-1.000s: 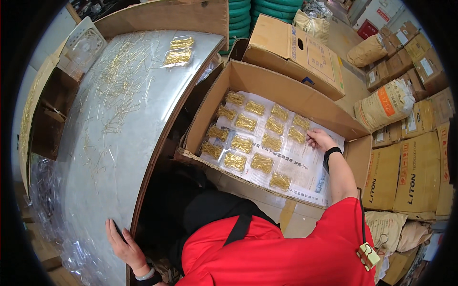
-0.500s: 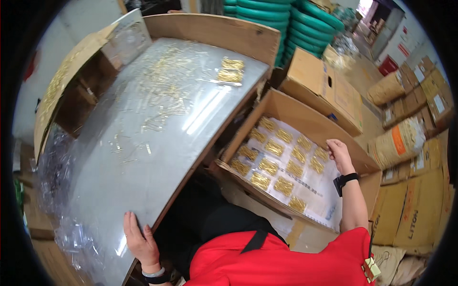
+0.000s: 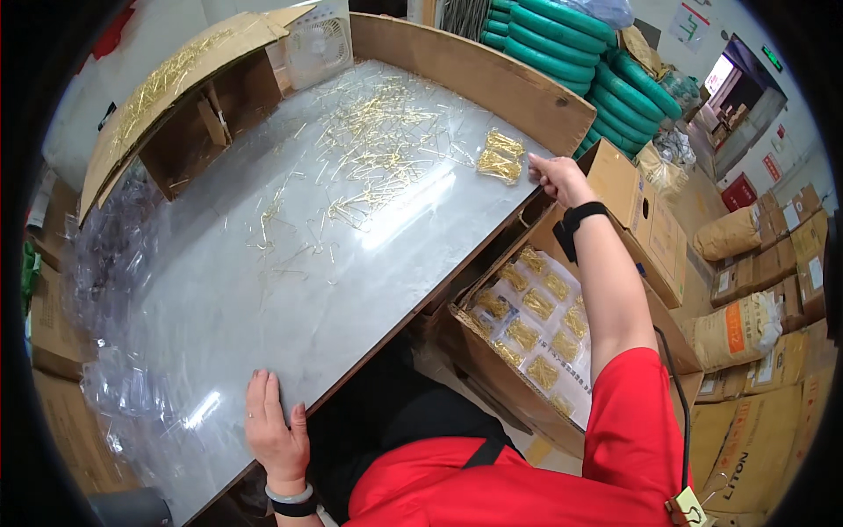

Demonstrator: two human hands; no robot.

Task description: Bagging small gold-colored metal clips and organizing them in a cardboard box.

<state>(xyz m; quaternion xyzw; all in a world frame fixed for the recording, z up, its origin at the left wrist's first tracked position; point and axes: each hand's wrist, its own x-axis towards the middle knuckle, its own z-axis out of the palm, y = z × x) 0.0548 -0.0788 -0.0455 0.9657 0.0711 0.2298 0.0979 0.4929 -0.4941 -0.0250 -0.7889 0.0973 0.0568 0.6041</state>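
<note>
My left hand lies flat on the grey metal tabletop near its front edge, fingers stretched out and holding nothing. My right hand reaches to the table's far right edge, fingers pinched beside two small packs of gold wire hooks. Whether the fingertips grip a pack's clear edge is too small to tell. Loose gold wire hooks lie scattered over the far middle of the table. Under my right forearm, an open cardboard box holds rows of similar gold packs on white paper.
A raised wooden board borders the table's far side. At the left stand a cardboard shelf with hooks on top and a heap of clear plastic bags. Green coiled hose, a closed carton and sacks stand right.
My right hand has moved from above the packs in the box to the packs on the table. My left hand stays flat on the tabletop. The view has shifted toward the right hand's side.
</note>
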